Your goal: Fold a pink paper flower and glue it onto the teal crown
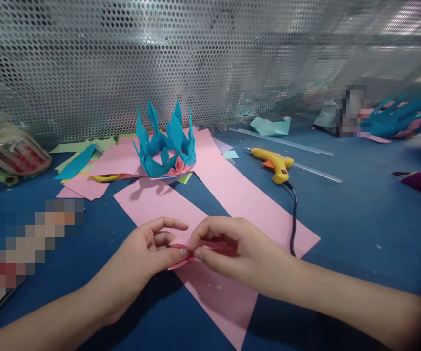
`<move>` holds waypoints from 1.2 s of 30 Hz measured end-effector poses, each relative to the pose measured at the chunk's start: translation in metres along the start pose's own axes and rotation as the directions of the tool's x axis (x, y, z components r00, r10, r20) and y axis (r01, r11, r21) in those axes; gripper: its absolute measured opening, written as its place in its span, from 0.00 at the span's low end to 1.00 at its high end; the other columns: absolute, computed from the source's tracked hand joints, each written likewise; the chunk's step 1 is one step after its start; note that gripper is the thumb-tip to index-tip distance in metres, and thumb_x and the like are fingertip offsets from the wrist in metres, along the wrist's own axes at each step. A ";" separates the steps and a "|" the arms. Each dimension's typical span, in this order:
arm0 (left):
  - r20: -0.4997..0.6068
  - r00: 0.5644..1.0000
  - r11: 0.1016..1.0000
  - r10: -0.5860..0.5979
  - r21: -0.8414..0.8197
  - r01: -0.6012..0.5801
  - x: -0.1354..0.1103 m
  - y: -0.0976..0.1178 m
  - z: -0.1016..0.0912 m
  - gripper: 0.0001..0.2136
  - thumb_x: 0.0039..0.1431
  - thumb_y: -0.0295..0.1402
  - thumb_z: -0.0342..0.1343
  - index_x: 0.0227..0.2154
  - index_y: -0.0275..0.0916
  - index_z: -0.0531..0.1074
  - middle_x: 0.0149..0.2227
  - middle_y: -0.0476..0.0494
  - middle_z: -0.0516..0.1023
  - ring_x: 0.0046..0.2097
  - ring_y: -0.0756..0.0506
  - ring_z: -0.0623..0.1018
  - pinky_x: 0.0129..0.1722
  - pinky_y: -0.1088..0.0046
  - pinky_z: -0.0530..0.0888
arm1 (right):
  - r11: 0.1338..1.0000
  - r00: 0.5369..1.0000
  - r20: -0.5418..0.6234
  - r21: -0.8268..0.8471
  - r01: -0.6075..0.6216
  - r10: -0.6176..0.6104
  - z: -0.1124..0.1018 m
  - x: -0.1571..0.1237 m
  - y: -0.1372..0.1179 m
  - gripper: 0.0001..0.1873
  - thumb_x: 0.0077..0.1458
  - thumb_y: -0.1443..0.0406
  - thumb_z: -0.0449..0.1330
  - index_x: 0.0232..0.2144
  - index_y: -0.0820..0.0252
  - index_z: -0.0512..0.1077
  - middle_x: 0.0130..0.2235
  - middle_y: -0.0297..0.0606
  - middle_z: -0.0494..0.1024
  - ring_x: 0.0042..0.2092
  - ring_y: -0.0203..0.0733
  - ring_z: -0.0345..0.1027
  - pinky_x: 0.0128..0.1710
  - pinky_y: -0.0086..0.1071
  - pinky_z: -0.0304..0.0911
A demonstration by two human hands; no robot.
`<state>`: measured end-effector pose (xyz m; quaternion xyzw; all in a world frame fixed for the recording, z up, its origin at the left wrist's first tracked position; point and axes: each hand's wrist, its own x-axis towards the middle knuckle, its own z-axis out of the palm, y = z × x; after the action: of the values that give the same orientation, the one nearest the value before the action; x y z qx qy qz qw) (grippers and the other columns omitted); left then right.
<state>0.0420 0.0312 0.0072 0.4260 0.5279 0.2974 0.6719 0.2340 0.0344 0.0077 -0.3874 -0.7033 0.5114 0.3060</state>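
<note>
Between both hands is a small folded pink paper piece [181, 263], its layers flaring out at the left. My left hand [148, 251] pinches it with the thumb on the near side; the index finger stretches out above. My right hand [237, 248] grips the same piece with thumb and fingertips, covering much of it. Beneath them a long pink paper strip [228, 297] lies on the blue table [151, 312]. Beyond the hands stands a blue paper crown [153, 165] with pointed tips and a pink paper flower [179, 166] on its front.
A yellow glue gun [274, 161] lies at right, its black cord [293, 219] running toward me. Clear glue sticks [316, 172] lie around it. Coloured paper [86, 187] is piled at left near a wrapped package [12, 148]. A perforated metal screen [210, 63] closes the back.
</note>
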 end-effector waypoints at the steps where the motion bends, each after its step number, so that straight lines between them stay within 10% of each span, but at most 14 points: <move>1: 0.017 1.000 1.000 0.001 -0.008 -0.001 0.000 0.000 -0.001 0.17 0.48 0.34 0.67 0.42 0.41 0.73 0.31 0.50 0.76 0.38 0.47 0.78 0.39 0.74 0.71 | 1.000 1.000 -0.004 0.001 0.000 0.000 0.000 0.000 0.000 0.08 0.51 0.74 0.57 0.32 0.60 0.73 0.34 0.34 0.79 0.35 0.35 0.73 0.36 0.27 0.68; 8: 0.148 0.988 0.991 0.045 -0.130 -0.026 -0.001 -0.002 -0.001 0.29 0.39 0.36 0.74 0.46 0.44 0.71 0.41 0.46 0.80 0.47 0.43 0.78 0.45 0.72 0.73 | 0.997 0.997 -0.074 0.072 -0.016 0.021 -0.001 0.002 0.002 0.09 0.50 0.75 0.57 0.32 0.60 0.74 0.36 0.36 0.80 0.39 0.37 0.76 0.41 0.30 0.70; 23: -0.082 0.990 0.988 0.119 -0.086 -0.125 0.000 -0.006 0.006 0.18 0.42 0.29 0.72 0.38 0.38 0.75 0.32 0.48 0.81 0.35 0.50 0.79 0.37 0.78 0.75 | 0.928 0.997 0.021 0.365 -0.076 0.073 0.004 0.001 0.003 0.15 0.57 0.67 0.60 0.47 0.61 0.67 0.33 0.34 0.73 0.31 0.31 0.68 0.24 0.21 0.63; 32: -0.104 0.984 0.986 0.142 -0.069 -0.149 -0.002 -0.006 0.006 0.16 0.41 0.29 0.72 0.35 0.39 0.77 0.29 0.49 0.81 0.32 0.51 0.79 0.34 0.81 0.75 | 0.957 1.000 -0.022 0.290 -0.007 0.014 0.007 0.000 0.004 0.14 0.56 0.70 0.58 0.46 0.58 0.67 0.33 0.32 0.72 0.32 0.32 0.70 0.29 0.25 0.67; 36: -0.146 0.968 0.976 0.203 -0.052 -0.213 -0.002 -0.004 0.006 0.14 0.40 0.29 0.72 0.32 0.41 0.77 0.28 0.51 0.81 0.32 0.51 0.79 0.33 0.81 0.75 | 0.971 0.954 -0.182 -0.019 0.240 -0.240 0.007 -0.002 0.006 0.09 0.54 0.73 0.58 0.38 0.57 0.67 0.35 0.34 0.72 0.37 0.35 0.70 0.37 0.29 0.69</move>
<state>0.0469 0.0262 0.0054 0.4341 0.5158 0.4132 0.6122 0.2311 0.0305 -0.0002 -0.3440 -0.7131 0.4340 0.4299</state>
